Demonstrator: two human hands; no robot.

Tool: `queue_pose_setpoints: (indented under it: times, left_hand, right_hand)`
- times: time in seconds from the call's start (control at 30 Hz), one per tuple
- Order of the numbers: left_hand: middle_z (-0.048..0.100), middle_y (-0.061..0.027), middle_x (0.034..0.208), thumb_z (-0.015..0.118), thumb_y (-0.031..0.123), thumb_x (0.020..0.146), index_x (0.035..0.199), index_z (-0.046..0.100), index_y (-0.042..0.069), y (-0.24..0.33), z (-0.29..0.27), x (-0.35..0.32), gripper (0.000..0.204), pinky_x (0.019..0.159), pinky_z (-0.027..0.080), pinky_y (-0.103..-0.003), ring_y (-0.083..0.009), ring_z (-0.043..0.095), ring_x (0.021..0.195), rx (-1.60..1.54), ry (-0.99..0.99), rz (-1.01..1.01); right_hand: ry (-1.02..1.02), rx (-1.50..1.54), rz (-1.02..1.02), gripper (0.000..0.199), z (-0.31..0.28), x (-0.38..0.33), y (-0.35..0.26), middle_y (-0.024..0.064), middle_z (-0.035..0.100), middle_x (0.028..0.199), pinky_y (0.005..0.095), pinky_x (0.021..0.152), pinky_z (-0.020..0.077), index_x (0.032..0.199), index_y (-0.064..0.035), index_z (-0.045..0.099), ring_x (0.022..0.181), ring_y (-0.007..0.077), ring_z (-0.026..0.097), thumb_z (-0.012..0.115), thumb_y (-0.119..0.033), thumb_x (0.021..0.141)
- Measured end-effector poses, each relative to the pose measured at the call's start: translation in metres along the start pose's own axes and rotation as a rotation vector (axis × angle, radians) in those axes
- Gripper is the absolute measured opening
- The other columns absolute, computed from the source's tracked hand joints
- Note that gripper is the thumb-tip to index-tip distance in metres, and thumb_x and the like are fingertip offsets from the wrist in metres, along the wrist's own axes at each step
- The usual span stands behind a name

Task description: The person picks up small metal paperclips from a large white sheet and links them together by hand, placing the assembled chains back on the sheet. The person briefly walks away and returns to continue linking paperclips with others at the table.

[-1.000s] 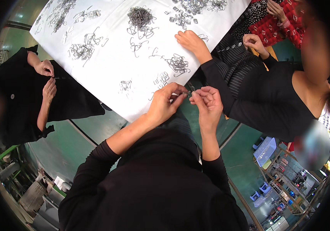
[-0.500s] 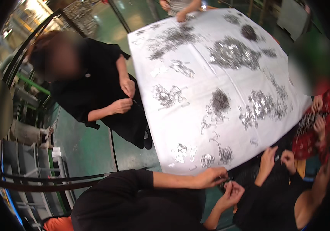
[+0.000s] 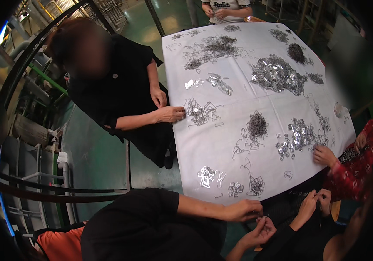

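Head view: left hand (image 3: 244, 210) and right hand (image 3: 259, 232), grip tight on small piece (image 3: 264, 216), beside metal-strewn table (image 3: 212, 148).

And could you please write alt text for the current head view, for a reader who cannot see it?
The wearer's left hand and right hand are close together by the near edge of a white table, fingers curled; anything held is too small to identify. Piles of small metal pieces spread across the table, with co-workers around it.
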State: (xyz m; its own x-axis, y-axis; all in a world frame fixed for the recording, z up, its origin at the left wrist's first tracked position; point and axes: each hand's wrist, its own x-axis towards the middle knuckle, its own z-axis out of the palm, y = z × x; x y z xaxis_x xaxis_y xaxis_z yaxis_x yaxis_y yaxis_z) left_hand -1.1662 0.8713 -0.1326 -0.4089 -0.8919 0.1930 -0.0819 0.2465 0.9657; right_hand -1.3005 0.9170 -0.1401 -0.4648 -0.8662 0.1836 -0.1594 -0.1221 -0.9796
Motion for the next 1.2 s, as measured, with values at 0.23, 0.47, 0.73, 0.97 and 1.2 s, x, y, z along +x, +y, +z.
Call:
queue_pose_setpoints:
  times: [0.23,0.47,0.73,0.97,1.2]
  left_hand:
    - [0.065,-0.0108,0.101,0.066,0.008,0.086,0.107,0.062,0.003,-0.041,-0.025,0.029,0.022,0.079,0.05,-0.034,-0.0242,0.063,0.088,0.112,0.073,0.027]
    - [0.066,-0.0149,0.1,0.063,0.004,0.082,0.101,0.07,0.006,-0.159,-0.078,0.155,0.02,0.076,0.053,-0.038,-0.03,0.064,0.088,0.71,0.334,0.074]
    - [0.065,-0.0046,0.093,0.059,0.02,0.082,0.085,0.068,0.011,-0.195,-0.088,0.204,0.012,0.072,0.054,-0.042,-0.0258,0.057,0.095,0.986,0.173,-0.127]
    - [0.067,-0.0142,0.073,0.064,0.007,0.08,0.084,0.057,0.0,-0.129,-0.068,0.137,0.01,0.063,0.053,-0.034,-0.0261,0.067,0.068,0.278,0.3,-0.159]
    - [0.069,-0.0105,0.078,0.066,0.008,0.085,0.1,0.067,0.003,-0.056,-0.035,0.053,0.016,0.061,0.053,-0.031,-0.015,0.066,0.067,-0.014,0.044,-0.323]
  right_hand:
    - [0.004,0.046,-0.047,0.021,-0.003,-0.006,0.002,0.0192,0.058,0.093,0.0294,0.069,0.0577,0.086,0.0004,0.04,0.078,0.0213,0.062,0.057,0.013,0.086]
    - [-0.021,0.04,-0.088,0.025,-0.009,-0.011,0.011,0.0166,0.063,0.087,0.0307,0.07,0.058,0.084,-0.0009,0.045,0.078,0.0208,0.064,0.065,0.014,0.08]
    - [-0.041,0.057,-0.057,0.025,-0.007,-0.016,0.013,0.0166,0.059,0.086,0.0312,0.067,0.0546,0.078,-0.0011,0.043,0.074,0.021,0.06,0.065,0.012,0.08]
    - [-0.119,-0.032,-0.086,0.023,-0.012,-0.02,0.016,0.0152,0.056,0.089,0.0269,0.066,0.0553,0.079,-0.0013,0.039,0.071,0.0174,0.059,0.058,0.008,0.088]
    - [-0.14,-0.002,-0.144,0.02,-0.005,-0.023,0.006,0.014,0.057,0.088,0.0264,0.064,0.0543,0.081,-0.0004,0.041,0.072,0.0167,0.059,0.059,0.005,0.089]
